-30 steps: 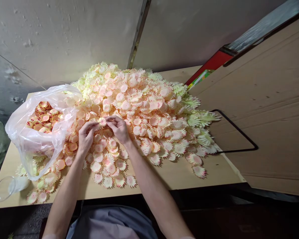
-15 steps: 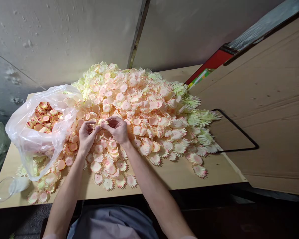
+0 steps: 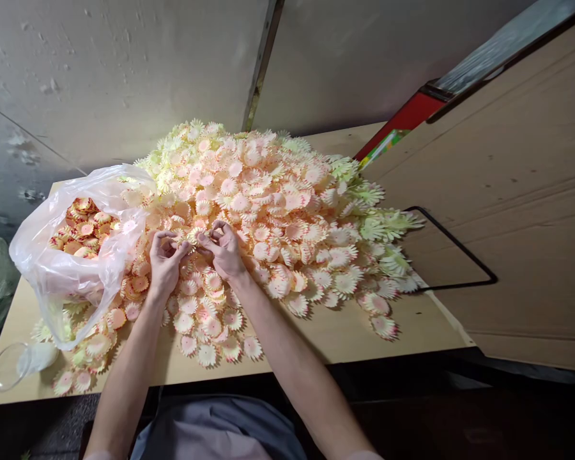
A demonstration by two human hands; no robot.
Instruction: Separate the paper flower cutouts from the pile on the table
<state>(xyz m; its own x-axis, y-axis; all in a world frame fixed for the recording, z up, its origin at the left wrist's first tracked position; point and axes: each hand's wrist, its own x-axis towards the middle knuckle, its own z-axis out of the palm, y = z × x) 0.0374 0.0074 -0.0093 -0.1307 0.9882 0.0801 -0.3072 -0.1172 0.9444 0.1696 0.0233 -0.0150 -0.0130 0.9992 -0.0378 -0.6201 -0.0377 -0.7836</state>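
A large heap of artificial flowers [image 3: 278,198], flat and frilly with pale pink centres and cream or greenish tips, spreads over the table. At its front left part, my left hand [image 3: 165,260] has thumb and fingers bent together on a small artificial flower [image 3: 193,240]. Facing it, my right hand [image 3: 225,252] is pinched at the flower's other side, its other fingers curled. The exact fingertip contact is partly lost among the similar flowers behind. Left of my hands stands a clear plastic bag [image 3: 38,255], opened wide, with darker red-edged flowers [image 3: 84,227] in it.
A clear cup [image 3: 38,355] lies on its side at the table's [image 3: 364,338] front left corner. Right of the heap, a large cardboard sheet [image 3: 517,211] leans beside a bent black metal rod [image 3: 460,239]. A grey wall [image 3: 124,76] closes off the back.
My right hand has turned slightly, its fingers curling more and lifting. My left hand stays almost in place. The heap and bag look unchanged.
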